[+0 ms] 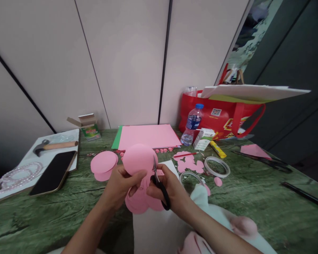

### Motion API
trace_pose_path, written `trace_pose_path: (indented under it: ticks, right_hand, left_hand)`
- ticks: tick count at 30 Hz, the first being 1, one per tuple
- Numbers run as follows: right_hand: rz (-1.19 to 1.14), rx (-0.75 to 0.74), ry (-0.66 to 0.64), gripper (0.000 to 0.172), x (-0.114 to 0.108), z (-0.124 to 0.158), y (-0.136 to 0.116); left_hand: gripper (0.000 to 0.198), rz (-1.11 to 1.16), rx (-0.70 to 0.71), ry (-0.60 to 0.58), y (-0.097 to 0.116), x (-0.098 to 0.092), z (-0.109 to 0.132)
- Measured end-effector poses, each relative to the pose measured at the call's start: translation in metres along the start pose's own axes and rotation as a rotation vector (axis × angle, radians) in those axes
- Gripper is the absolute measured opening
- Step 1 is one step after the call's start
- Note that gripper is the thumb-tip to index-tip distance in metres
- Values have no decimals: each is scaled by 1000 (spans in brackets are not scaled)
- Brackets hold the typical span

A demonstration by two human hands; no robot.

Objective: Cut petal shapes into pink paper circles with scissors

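My left hand [122, 181] pinches a round piece of pink paper [138, 158] by its lower edge. In my right hand [168, 185] is a pair of scissors [164, 194] with black handles, fingers through the loops. The blades point upward at the paper circle's right edge; whether they touch it I cannot tell. Beneath both hands, overlapping pink paper rounds [137, 204] lie on a white sheet [153, 233]. More pink paper circles [102, 164] are stacked to the left of my left hand.
Pink card sheets [148, 135] lie at the back. To the right are tape rolls [217, 167], a glue stick [217, 149], a water bottle [192, 125] and a red bag [209, 113]. A phone [54, 173] and a hammer [58, 145] lie on the left. A white plush thing [219, 215] is in front.
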State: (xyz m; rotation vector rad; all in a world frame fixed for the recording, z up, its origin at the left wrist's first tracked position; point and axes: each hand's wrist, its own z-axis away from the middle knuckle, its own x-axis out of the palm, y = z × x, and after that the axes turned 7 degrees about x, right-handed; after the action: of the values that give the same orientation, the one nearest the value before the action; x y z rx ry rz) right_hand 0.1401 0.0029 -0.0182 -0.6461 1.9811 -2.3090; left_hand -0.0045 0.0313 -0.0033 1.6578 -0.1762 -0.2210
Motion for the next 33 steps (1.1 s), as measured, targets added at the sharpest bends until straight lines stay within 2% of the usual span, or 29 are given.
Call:
trace_pose_path:
  ticks: [16,23,25,30,33]
  right_hand:
    - [157,8,92,48,-2,-1,2]
    - [167,-7,84,45,-3,-1,7]
    - [163,10,75,48,-2,-2,7]
    - [111,9,31,51,0,-2,7]
    - [74,-30,59,51,1,-2,5]
  left_hand:
    - [31,35,17,24,2,-2,0]
    - [24,204,-20,-25,7,3,-1]
    - [25,199,-26,-22,6,4,-1]
    - [30,99,3,81,1,4,-2]
    - [30,81,3,65,-1,4,-2]
